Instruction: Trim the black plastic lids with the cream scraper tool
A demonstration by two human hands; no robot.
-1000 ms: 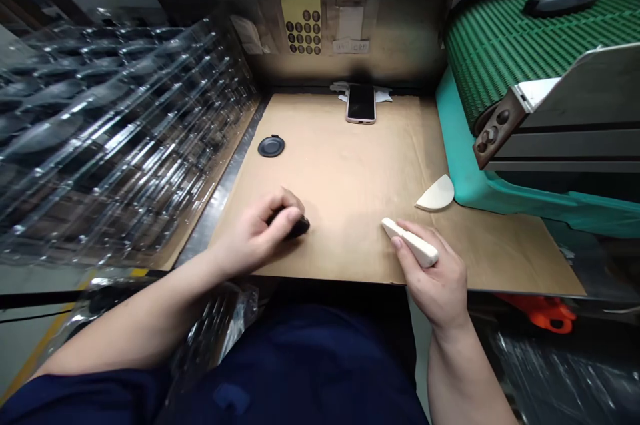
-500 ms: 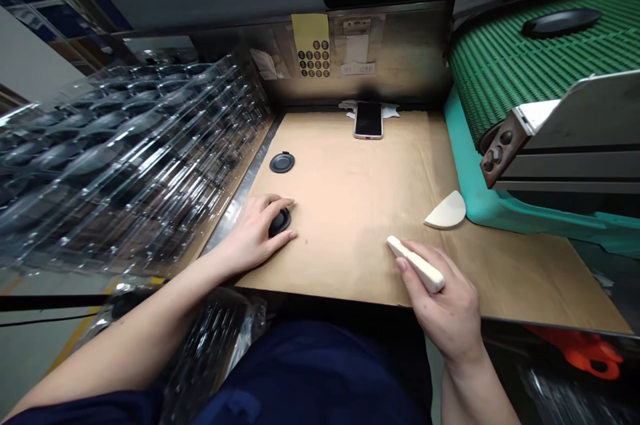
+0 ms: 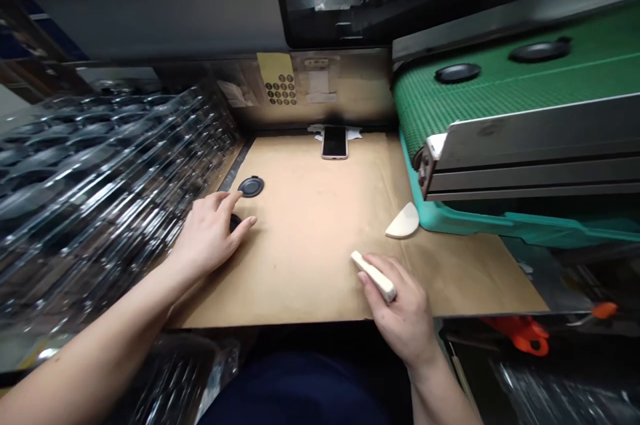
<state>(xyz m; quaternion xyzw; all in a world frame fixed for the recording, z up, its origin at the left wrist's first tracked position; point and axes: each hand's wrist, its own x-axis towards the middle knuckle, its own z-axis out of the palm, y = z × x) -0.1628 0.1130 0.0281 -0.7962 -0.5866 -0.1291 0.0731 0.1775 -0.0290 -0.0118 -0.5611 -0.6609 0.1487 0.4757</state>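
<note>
My left hand [image 3: 207,228] hovers with fingers apart at the left of the cardboard [image 3: 310,238]. Its index fingertip is close to a round black lid-like disc [image 3: 251,187] with a small tab; whether they touch I cannot tell. Beneath the hand a second black disc [image 3: 235,222] shows only in part, between thumb and fingers. My right hand [image 3: 407,315] grips a cream-white block [image 3: 376,276], seen edge-on, over the cardboard's right part. A flat cream-white half-round piece [image 3: 404,221] lies beyond that hand, apart from it.
Clear plastic trays [image 3: 115,165] with black parts are stacked on the left. At right, a green conveyor belt [image 3: 430,111] carries black discs above a teal bin [image 3: 460,219]. A phone [image 3: 335,143] lies at the back. Orange-handled tool [image 3: 523,333] lower right.
The view has swung right, bringing a second disc on the belt into sight. My left hand has shifted from around the lower disc toward the upper one. The right hand keeps its block.
</note>
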